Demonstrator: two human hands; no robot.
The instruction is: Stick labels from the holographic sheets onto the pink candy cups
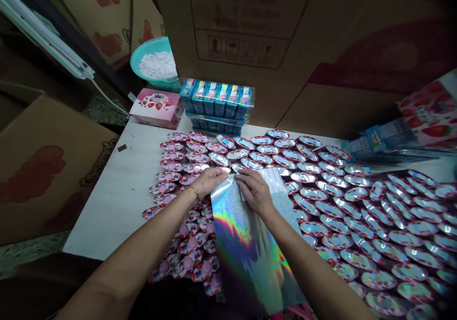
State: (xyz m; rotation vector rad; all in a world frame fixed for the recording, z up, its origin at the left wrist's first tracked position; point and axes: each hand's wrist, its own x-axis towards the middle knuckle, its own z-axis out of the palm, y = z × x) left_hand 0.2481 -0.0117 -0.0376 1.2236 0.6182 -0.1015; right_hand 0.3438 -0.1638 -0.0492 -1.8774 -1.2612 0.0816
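A long holographic foil sheet [246, 244] lies lengthwise on the white table [117, 191], running from the near edge to its middle. My left hand [209, 179], with a gold bracelet on the wrist, pinches the sheet's far left corner. My right hand [255, 189] presses closed fingers on the sheet's far end, close beside the left hand. Rows of several small oval cups [357, 215] with shiny lids surround the sheet; those on the left [185, 229] show pink and red sides.
Shrink-wrapped blue cartons [217, 103] and a pink strawberry box [157, 108] stand at the table's back. A teal bowl of white pellets [155, 63] sits behind them. Large cardboard boxes [43, 167] wall the left and back. More blue packs [385, 141] lie at right.
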